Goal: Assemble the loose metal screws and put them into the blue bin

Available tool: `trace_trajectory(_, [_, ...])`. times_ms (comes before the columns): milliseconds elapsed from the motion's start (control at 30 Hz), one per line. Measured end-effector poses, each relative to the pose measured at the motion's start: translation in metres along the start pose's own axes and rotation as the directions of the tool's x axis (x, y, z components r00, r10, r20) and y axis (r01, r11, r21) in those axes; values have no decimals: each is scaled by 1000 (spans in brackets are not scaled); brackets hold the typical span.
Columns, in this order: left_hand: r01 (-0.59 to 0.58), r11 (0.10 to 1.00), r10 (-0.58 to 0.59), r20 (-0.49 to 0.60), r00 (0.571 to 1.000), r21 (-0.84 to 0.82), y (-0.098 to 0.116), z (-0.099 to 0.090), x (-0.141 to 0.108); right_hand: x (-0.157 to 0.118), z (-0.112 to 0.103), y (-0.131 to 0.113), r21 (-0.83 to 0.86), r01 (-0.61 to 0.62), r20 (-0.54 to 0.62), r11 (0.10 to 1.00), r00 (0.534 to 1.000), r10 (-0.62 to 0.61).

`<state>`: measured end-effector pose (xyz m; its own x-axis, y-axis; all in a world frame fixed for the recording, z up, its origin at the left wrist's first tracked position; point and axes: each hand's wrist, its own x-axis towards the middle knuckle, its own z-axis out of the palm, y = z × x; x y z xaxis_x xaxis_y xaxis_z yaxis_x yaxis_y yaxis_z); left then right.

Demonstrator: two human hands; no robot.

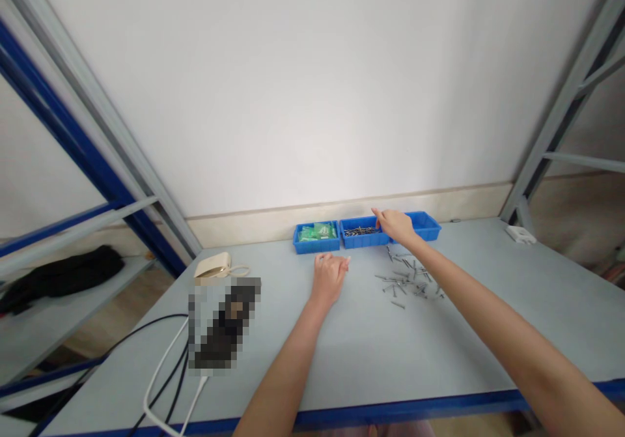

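Observation:
My left hand (331, 275) rests on the table just in front of the left blue bin (316, 247), which holds green plastic packets (317, 231). Its fingers are curled in, and whatever they may hold is hidden. My right hand (394, 225) is over the right end of the middle blue bin (364, 241), thumb and fingers drawn together; I cannot make out anything between them. Long thin metal screws (360, 231) lie in that middle bin. Partly behind my right hand stands the right blue bin (426, 232). More loose screws (403, 282) are scattered on the table below my right wrist.
A cream-coloured case with a loop (213, 266) and a blurred dark device (227, 326) lie at the left, with white and black cables (151, 385). A small white object (520, 234) sits at the far right. Metal frame posts (551, 111) and a wall (312, 98) bound the table.

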<state>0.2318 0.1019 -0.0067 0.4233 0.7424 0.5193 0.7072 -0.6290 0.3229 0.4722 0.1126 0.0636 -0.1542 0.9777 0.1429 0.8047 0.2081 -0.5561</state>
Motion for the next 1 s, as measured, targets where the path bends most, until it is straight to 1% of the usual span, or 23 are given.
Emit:
trace_trajectory(100, [-10,1000,10,7,1000,5,1,0,1,-30,-12,17,-56,16,105,998,994,-10])
trace_trajectory(167, [-28,1000,28,24,999,0,3,3,2,-61,-17,33,-89,33,189,995,982,-15])
trace_trajectory(233, [-51,999,51,46,998,-9,4,6,3,-94,-18,48,-101,45,236,994,972,-20])
trace_trajectory(333, [-85,996,87,74,993,-20,7,9,4,-131,-12,64,-106,39,222,994,975,-15])
trace_trajectory(433, [-104,994,105,85,991,-13,8,9,2,-145,-2,73,-99,31,161,995,987,-15])
trace_trajectory(567, [-112,993,110,86,990,20,8,3,-2,-144,9,73,-67,20,86,998,996,-14])
trace_trajectory(700, [-133,991,130,68,989,32,16,-3,-7,-130,17,60,20,-5,-1,1000,1000,5])
trace_trajectory(767, [-179,984,179,39,983,8,23,-3,-9,-115,24,47,91,-7,-25,996,1000,9])
trace_trajectory(833, [-250,968,250,24,968,-3,28,1,-10,-96,35,28,176,15,-20,984,1000,-11])
trace_trajectory(900, [-305,952,303,54,951,33,29,6,-11,-75,48,9,263,48,-5,964,999,-49])
trace_trajectory(1000, [-291,949,280,102,955,119,24,10,-12,-50,66,-14,372,84,9,924,995,-94])
